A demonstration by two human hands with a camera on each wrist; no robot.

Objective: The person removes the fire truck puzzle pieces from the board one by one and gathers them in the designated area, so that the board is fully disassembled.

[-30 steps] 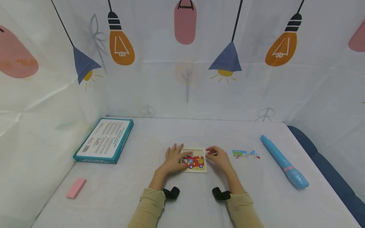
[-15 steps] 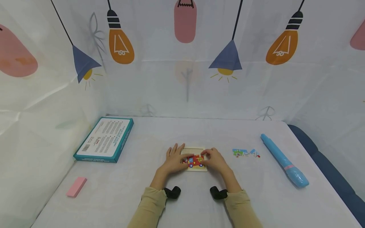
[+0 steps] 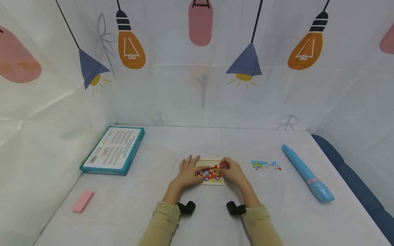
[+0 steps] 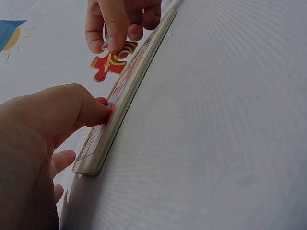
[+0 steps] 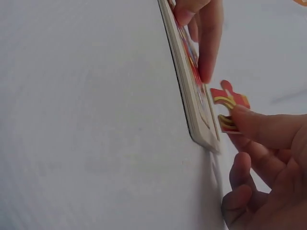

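A small wooden jigsaw board (image 3: 219, 184) with a red fire truck picture lies on the table in front of me. My left hand (image 3: 187, 175) rests over its left side, fingers spread, thumb and index finger touching the picture. My right hand (image 3: 233, 172) is at the board's right side, pinching a red jigsaw piece (image 4: 108, 64) with yellow curved stripes between thumb and fingers. In both wrist views this piece is tilted and raised above the board's surface. The right wrist view shows the thumb on top of the jigsaw piece (image 5: 226, 95).
Several loose jigsaw pieces (image 3: 260, 165) lie right of the board. Farther right is a blue, microphone-shaped object (image 3: 303, 171). A teal-edged box (image 3: 112, 148) sits at the back left, and a pink eraser-like block (image 3: 83, 201) lies at the front left.
My right hand has moved left from beside the board to its right part and lifted the striped jigsaw piece. The left hand has hardly moved.
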